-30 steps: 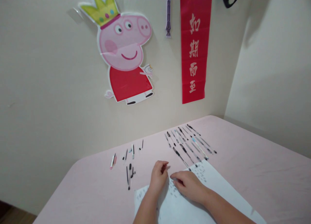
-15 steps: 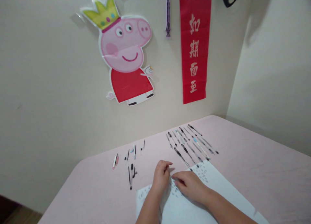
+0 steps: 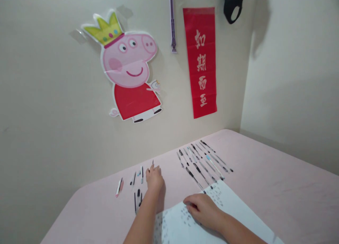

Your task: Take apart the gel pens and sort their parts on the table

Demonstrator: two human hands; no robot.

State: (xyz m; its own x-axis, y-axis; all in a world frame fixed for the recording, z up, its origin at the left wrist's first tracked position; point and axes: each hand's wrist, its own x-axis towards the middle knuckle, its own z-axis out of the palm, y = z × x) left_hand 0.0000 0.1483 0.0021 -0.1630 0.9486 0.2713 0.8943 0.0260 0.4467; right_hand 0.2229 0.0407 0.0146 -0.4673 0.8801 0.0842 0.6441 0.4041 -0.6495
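Observation:
My left hand (image 3: 154, 177) reaches over the pink tabletop, its fingers a little apart and bent down onto a small group of pen parts. A thin dark pen part (image 3: 153, 162) sticks out past the fingertips; the rest of that group is hidden under the hand. On the white paper (image 3: 201, 233), near its far edge, rests my right hand (image 3: 201, 209) with curled fingers. Whatever is inside them, if anything, cannot be seen. Small dark marks or bits (image 3: 185, 215) lie beside it on the paper.
Several pens (image 3: 196, 180) lie in slanted rows beyond the paper. Left of my left hand are more pen parts: a white piece with a dark piece (image 3: 119, 188), a white and grey one (image 3: 142, 175), and black ones (image 3: 138, 193). The wall (image 3: 127, 141) borders the table.
My left hand has moved from beside the right hand, away and left to the pen parts at the back. The right hand stays on the paper. The camera view has shifted slightly.

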